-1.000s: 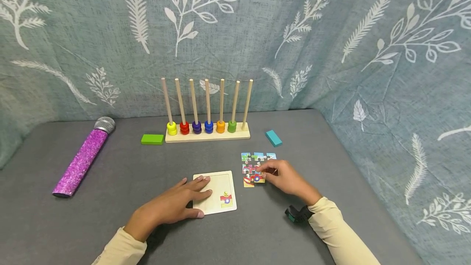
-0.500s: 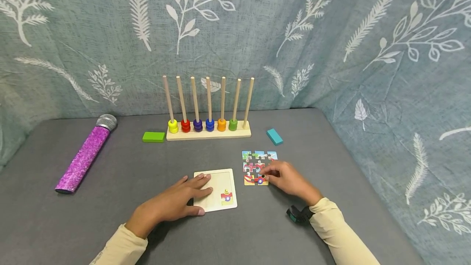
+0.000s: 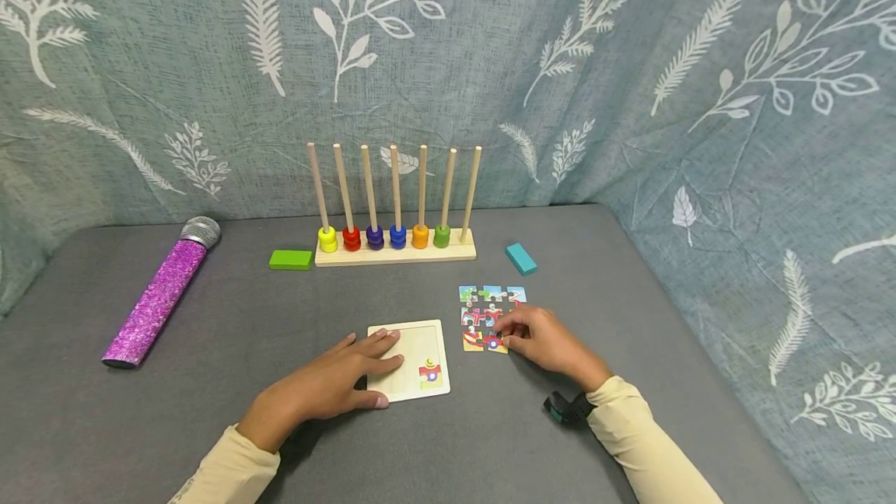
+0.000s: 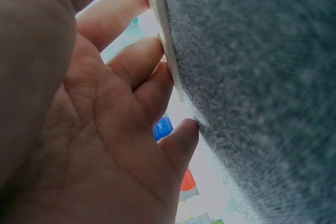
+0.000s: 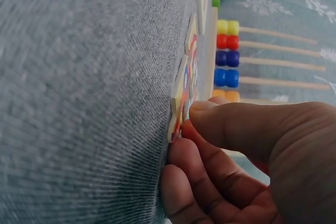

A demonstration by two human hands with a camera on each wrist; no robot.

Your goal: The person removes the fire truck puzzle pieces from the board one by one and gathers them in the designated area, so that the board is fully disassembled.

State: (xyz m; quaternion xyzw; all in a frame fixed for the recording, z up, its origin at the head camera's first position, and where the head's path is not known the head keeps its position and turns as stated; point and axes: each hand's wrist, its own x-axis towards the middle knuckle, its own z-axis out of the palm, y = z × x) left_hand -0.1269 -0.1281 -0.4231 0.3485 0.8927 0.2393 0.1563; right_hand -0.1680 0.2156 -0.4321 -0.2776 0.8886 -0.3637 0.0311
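Observation:
My left hand point(image 3: 329, 383) lies with spread fingers over the left side of a shallow wooden puzzle tray point(image 3: 444, 360). The left wrist view shows its fingertips along the tray's thin edge point(image 4: 167, 35). One picture piece point(image 3: 430, 376) sits in the tray's near right corner. To the right, several jigsaw pieces point(image 3: 470, 317) lie face up in loose rows with small gaps. My right hand point(image 3: 546, 339) pinches a front-row jigsaw piece with a blue-ringed wheel point(image 3: 494, 344), thumb at its edge in the right wrist view. That hand hides part of the right column.
A wooden peg stand point(image 3: 395, 255) with coloured beads stands at the back. A green block point(image 3: 290, 260) lies left of it and a teal block point(image 3: 521, 259) right. A purple glitter microphone point(image 3: 157, 302) lies at far left. A patterned curtain point(image 3: 448, 68) hangs behind.
The wheel piece has slid a little toward me and slightly right, with my right hand on it, level now with the front-left piece. My left hand has stayed on the tray.

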